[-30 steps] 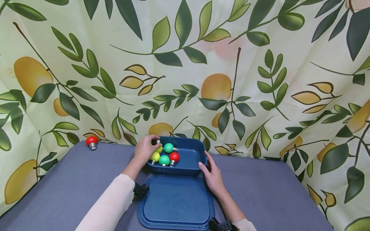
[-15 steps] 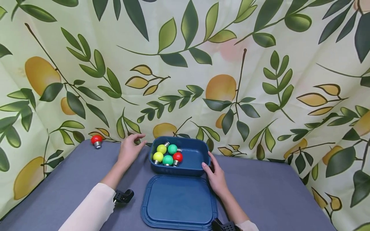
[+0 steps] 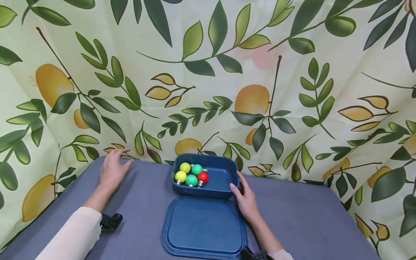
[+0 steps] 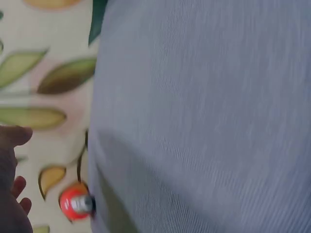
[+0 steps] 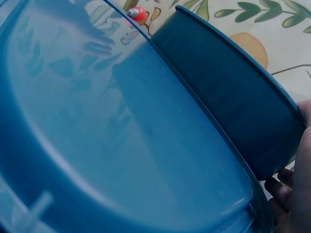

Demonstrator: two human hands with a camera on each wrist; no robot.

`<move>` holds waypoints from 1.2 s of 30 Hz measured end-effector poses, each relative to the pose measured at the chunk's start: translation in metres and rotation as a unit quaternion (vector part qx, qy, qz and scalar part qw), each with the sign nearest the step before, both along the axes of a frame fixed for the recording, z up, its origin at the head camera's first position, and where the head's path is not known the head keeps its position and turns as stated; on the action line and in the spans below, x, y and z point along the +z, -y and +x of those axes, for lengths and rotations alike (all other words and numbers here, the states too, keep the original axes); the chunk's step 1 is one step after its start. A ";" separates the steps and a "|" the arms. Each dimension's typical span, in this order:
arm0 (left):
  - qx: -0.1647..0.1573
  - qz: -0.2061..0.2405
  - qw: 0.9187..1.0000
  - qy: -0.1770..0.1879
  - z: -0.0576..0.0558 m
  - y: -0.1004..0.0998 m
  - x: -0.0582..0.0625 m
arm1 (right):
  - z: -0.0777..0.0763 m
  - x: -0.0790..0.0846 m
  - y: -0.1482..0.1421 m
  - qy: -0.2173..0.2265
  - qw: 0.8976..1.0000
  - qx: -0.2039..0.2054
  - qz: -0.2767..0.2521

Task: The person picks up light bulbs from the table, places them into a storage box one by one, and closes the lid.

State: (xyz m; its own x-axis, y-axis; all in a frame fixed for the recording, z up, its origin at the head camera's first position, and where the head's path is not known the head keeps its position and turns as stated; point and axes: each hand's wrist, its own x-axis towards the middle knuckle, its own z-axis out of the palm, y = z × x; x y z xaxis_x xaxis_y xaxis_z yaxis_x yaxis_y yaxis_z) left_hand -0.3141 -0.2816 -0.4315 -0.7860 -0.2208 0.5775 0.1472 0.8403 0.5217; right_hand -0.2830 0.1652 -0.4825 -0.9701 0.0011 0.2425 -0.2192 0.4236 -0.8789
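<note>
My left hand (image 3: 113, 169) is over the far left of the table, fingers apart and holding nothing. Close to its fingers in the left wrist view is a red light bulb (image 4: 75, 201) with a silver base, at the table's edge; in the head view the hand hides it. My right hand (image 3: 246, 198) grips the right end of a blue box (image 3: 224, 191), thumb at the rim and fingers against the outside. Inside the box's left half lie yellow bulbs (image 3: 180, 176), green bulbs (image 3: 196, 169) and another red bulb (image 3: 203, 177).
A flat blue lid (image 3: 204, 227) lies in front of the box, nearer to me. Grey-blue cloth covers the table (image 3: 139, 216). Behind it hangs a curtain (image 3: 208, 83) printed with leaves and fruit.
My left hand has left the bulbs in the box and moved left to the lone red bulb. A yellow bulb it was touching stays in the box. My right hand keeps its hold.
</note>
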 end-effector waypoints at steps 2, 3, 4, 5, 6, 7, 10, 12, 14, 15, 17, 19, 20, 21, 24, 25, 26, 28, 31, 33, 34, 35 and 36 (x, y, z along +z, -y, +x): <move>0.003 -0.007 1.000 0.016 -0.001 0.011 -0.002 | 0.000 -0.001 -0.002 -0.002 1.000 -0.003 0.004; 0.005 -0.010 1.000 0.029 -0.002 0.016 -0.003 | 0.000 -0.002 -0.004 -0.003 1.000 -0.005 0.007; 0.005 -0.014 0.999 0.045 -0.002 0.021 -0.004 | 0.000 -0.003 -0.005 -0.003 1.000 -0.008 0.009; 0.004 -0.016 0.998 0.060 -0.003 0.026 -0.005 | 0.000 -0.004 -0.006 -0.003 1.000 -0.011 0.011; 0.004 -0.020 0.997 0.076 -0.004 0.032 -0.006 | 0.001 -0.005 -0.006 -0.001 1.000 -0.012 0.013; 0.002 -0.023 0.996 0.091 -0.005 0.036 -0.007 | 0.001 -0.006 -0.007 0.001 1.000 -0.013 0.013; -0.012 -0.036 0.990 0.136 -0.007 0.048 -0.011 | 0.003 -0.010 -0.007 0.009 1.000 -0.015 0.013; -0.024 -0.045 0.985 0.165 -0.008 0.055 -0.014 | 0.004 -0.011 -0.006 0.013 1.000 -0.014 0.011; -0.035 -0.052 0.979 0.192 -0.008 0.059 -0.014 | 0.004 -0.011 -0.005 0.009 1.000 -0.013 0.009; -0.039 -0.055 0.977 0.202 -0.009 0.061 -0.014 | 0.004 -0.010 -0.005 0.007 1.000 -0.013 0.007; -0.043 -0.064 0.973 0.217 -0.010 0.064 -0.013 | 0.003 -0.008 -0.004 0.002 1.000 -0.013 0.007; -0.047 -0.078 0.970 0.224 -0.011 0.065 -0.011 | 0.002 -0.006 -0.003 -0.002 1.000 -0.014 0.006; -0.050 -0.087 0.969 0.226 -0.012 0.065 -0.009 | 0.002 -0.005 -0.003 -0.002 1.000 -0.014 0.006; -0.053 -0.099 0.968 0.226 -0.014 0.065 -0.008 | 0.002 -0.004 -0.003 -0.002 1.000 -0.014 0.007; -0.061 -0.138 0.962 0.229 -0.017 0.065 -0.005 | 0.002 -0.003 -0.002 -0.001 1.000 -0.010 0.007; -0.064 -0.150 0.960 0.229 -0.018 0.065 -0.004 | 0.002 -0.003 -0.002 -0.001 1.000 -0.010 0.007; -0.064 -0.162 0.958 0.226 -0.019 0.065 -0.003 | 0.002 -0.003 -0.002 -0.001 1.000 -0.009 0.005; -0.061 -0.178 0.956 0.224 -0.021 0.065 -0.004 | 0.001 -0.003 -0.002 -0.003 1.000 -0.009 0.002; -0.054 -0.176 0.958 0.218 -0.021 0.066 -0.005 | 0.000 -0.004 -0.001 -0.005 1.000 -0.013 0.001; -0.046 -0.166 0.962 0.211 -0.020 0.067 -0.007 | -0.001 -0.004 0.000 -0.006 1.000 -0.014 0.002; -0.042 -0.162 0.964 0.207 -0.019 0.067 -0.008 | -0.002 -0.004 0.000 -0.005 1.000 -0.015 0.002; -0.037 -0.158 0.966 0.203 -0.018 0.068 -0.009 | -0.002 -0.004 0.000 -0.005 1.000 -0.015 0.003; -0.033 -0.157 0.967 0.200 -0.017 0.068 -0.009 | -0.003 -0.004 0.000 -0.004 1.000 -0.015 0.004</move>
